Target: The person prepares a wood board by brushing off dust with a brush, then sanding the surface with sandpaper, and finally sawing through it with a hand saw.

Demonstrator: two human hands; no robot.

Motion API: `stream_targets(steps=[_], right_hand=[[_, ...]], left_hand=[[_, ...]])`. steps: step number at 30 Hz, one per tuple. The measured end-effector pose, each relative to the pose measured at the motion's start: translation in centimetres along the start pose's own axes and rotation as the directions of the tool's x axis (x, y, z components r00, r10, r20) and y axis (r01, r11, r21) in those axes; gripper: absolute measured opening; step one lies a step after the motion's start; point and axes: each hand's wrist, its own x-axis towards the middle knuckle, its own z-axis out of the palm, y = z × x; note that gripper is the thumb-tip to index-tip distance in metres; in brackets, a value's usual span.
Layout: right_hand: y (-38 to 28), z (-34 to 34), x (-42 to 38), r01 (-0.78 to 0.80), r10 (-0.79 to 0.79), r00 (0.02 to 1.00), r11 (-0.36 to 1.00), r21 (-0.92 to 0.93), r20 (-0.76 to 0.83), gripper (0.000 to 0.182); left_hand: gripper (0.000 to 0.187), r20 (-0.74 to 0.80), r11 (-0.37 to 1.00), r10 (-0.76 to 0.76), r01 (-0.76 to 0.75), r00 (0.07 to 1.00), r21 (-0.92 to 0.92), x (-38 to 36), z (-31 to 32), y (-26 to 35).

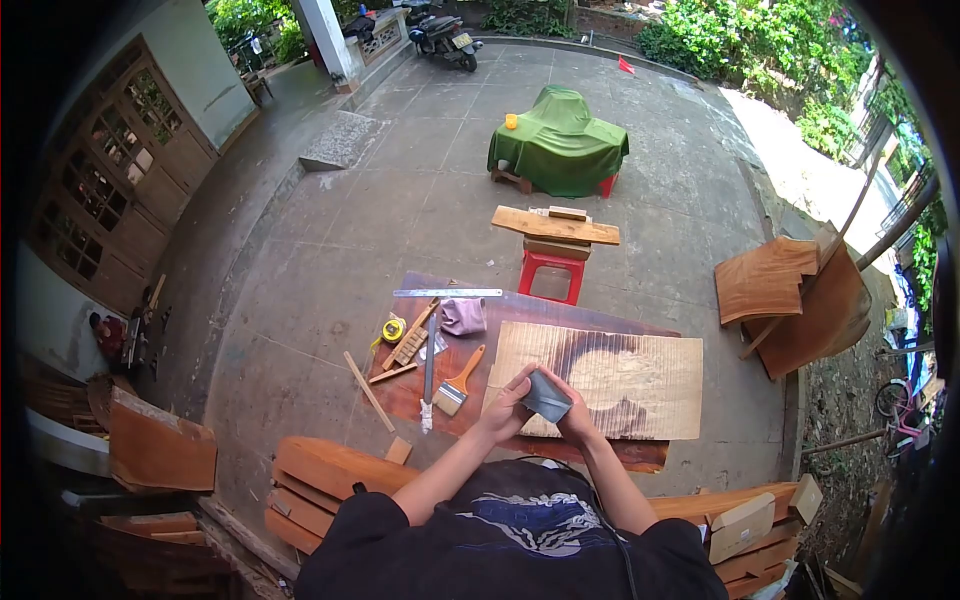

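Note:
A dark grey sheet (547, 396), which looks like folded sandpaper, is held between both hands above the near part of a piece of corrugated cardboard (660, 385). My left hand (508, 403) grips its left edge, and my right hand (577, 418) holds its right side. The cardboard has dark stains and lies on a reddish-brown wooden board (540, 309). Left of my hands on that board are a wide paintbrush (459, 383), a long dark tool (430, 360), a purple cloth (463, 316), a yellow tape measure (393, 329) and a metal ruler (447, 293).
Beyond the board, a red stool (552, 275) bears wood pieces. Farther off stands a green-covered object (560, 140) with a yellow cup on it. Wooden slabs (770, 280) lean at the right. Planks (330, 465) lie near my body, and a motorbike (445, 42) is parked far back.

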Motion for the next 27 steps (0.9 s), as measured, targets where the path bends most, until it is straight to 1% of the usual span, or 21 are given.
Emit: stream_targets(steps=[2,4,5,7,8,10,11,14,17,20,22,25,27], right_hand=[[-0.2,0.0,-0.2,-0.041,0.039,0.999,0.997,-0.059,-0.028,0.048],[0.2,-0.7,-0.1,0.082,-0.083,0.996,0.931,-0.356,0.011,0.05],[0.5,-1.0,-0.1,0.142,-0.138,0.989,0.86,-0.49,0.045,0.051],[0.6,-1.1,-0.3,0.163,-0.169,0.984,0.717,-0.678,0.058,0.055],[0.6,-1.1,-0.5,0.17,-0.184,0.981,0.629,-0.759,0.067,0.058],[0.2,-0.1,-1.3,0.174,-0.221,0.973,0.51,-0.842,0.067,0.061],[-0.1,0.4,-1.7,0.174,-0.24,0.968,0.447,-0.878,0.069,0.063],[-0.7,1.2,-2.2,0.185,-0.231,0.967,0.359,-0.915,0.105,0.065],[0.1,0.2,-1.9,0.253,-0.253,0.949,0.262,-0.931,0.186,0.067],[-0.7,0.4,-2.1,0.258,-0.205,0.951,0.124,-0.958,0.229,0.072],[-0.5,0.2,-2.2,0.267,-0.2,0.95,0.115,-0.957,0.241,0.075],[0.4,-0.8,-2.2,0.264,-0.191,0.95,0.064,-0.962,0.248,0.077],[2.0,-2.3,-2.1,0.254,-0.187,0.95,-0.008,-0.967,0.251,0.076]], left_hand=[[0.049,-0.035,1.0,-0.006,0.007,0.999,0.03,-0.2,-0.1,0.1],[0.048,-0.083,0.997,-0.013,0.02,0.996,0.073,-0.6,0.3,0.4],[0.048,-0.106,0.996,-0.024,0.033,0.994,0.085,-0.6,0.3,0.7],[0.049,-0.154,0.992,-0.047,0.064,0.987,0.109,-0.7,-0.1,1.1],[0.05,-0.173,0.99,-0.048,0.069,0.984,0.122,-0.7,-0.3,1.2],[0.052,-0.211,0.986,-0.05,0.082,0.976,0.146,-0.6,-1.1,1.2],[0.052,-0.209,0.981,-0.068,0.103,0.976,0.166,-0.5,-1.6,1.3],[0.051,-0.216,0.965,-0.112,0.158,0.97,0.211,-0.6,-2.1,1.5],[0.051,-0.254,0.951,-0.137,0.199,0.958,0.237,-0.9,-1.3,1.5],[0.051,-0.296,0.938,-0.158,0.237,0.942,0.254,-1.0,-1.3,1.7],[0.051,-0.308,0.93,-0.185,0.268,0.933,0.253,-1.0,-1.7,1.7],[0.045,-0.344,0.88,-0.177,0.305,0.922,0.364,-1.0,-2.3,2.1],[0.045,-0.409,0.727,-0.022,0.295,0.912,0.619,-0.5,-3.5,1.5]])
